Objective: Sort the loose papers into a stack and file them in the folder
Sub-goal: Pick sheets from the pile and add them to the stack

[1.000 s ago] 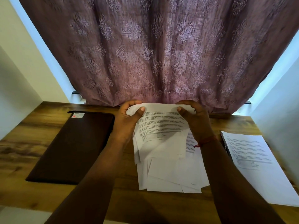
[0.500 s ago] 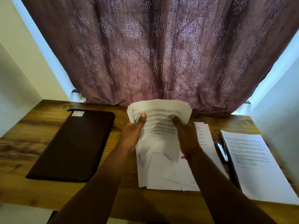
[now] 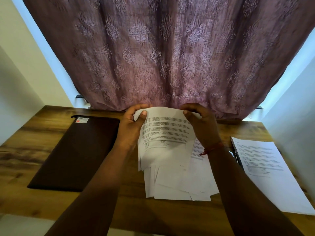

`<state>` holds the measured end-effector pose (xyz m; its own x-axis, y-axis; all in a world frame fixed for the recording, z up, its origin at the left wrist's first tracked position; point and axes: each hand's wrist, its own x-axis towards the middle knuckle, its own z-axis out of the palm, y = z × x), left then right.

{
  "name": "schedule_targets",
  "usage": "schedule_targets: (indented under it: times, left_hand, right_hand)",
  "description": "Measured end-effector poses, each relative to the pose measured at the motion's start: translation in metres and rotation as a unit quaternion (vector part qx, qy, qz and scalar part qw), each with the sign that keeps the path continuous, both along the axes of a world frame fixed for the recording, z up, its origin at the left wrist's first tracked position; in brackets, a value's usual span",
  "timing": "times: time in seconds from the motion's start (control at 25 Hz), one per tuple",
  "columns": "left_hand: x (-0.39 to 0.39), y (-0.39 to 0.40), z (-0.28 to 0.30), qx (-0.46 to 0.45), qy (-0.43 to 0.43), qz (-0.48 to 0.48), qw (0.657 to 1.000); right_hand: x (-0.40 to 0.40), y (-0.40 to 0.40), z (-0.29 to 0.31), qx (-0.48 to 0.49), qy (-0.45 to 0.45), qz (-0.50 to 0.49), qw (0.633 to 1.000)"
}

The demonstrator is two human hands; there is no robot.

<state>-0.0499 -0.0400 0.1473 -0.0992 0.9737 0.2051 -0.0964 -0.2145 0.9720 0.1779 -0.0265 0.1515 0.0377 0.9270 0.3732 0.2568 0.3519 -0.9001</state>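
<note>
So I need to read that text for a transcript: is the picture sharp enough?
Head view: no. The print on the held papers is motion-blurred; the side sheet is soft too. Backlight through the curtain leaves the hands dark, and wide-angle distortion bends the edges.

Matt white papers (image 3: 166, 133), grained wood table (image 3: 34, 150), perhaps leatherette folder (image 3: 76, 154)

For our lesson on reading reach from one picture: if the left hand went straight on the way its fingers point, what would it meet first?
The left hand grips the held sheaf of papers, fingers pointing away towards the window. Straight on, it would probably meet the purple curtain first, though depth is unclear.
</note>
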Motion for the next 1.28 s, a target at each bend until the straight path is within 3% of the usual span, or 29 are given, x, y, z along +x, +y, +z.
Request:
schedule_targets:
  times: [0.12,0.32,0.48,0.72,0.88,1.28]
  left_hand:
    - [-0.002,0.001,-0.005,-0.010,0.003,0.013,1.000]
    - [-0.002,-0.002,-0.008,-0.036,-0.013,-0.004,0.999]
    - [0.002,-0.002,-0.020,-0.121,-0.018,-0.006,0.992]
    - [0.017,-0.008,-0.020,-0.139,-0.116,0.004,0.984]
    - [0.026,-0.014,-0.037,-0.159,-0.113,0.030,0.980]
    - [0.022,-0.013,-0.050,-0.158,-0.075,0.033,0.984]
  right_hand:
    - [0.000,0.001,-0.007,-0.003,0.012,-0.012,1.000]
    - [0.003,-0.002,-0.025,-0.050,0.143,0.004,0.988]
    - [-0.006,-0.011,-0.033,-0.141,0.140,0.023,0.980]
    - [-0.024,-0.019,-0.035,-0.117,0.216,-0.028,0.969]
    - [-0.035,-0.023,-0.057,-0.141,0.198,-0.102,0.965]
    - [-0.029,-0.027,-0.066,-0.145,0.191,-0.077,0.968]
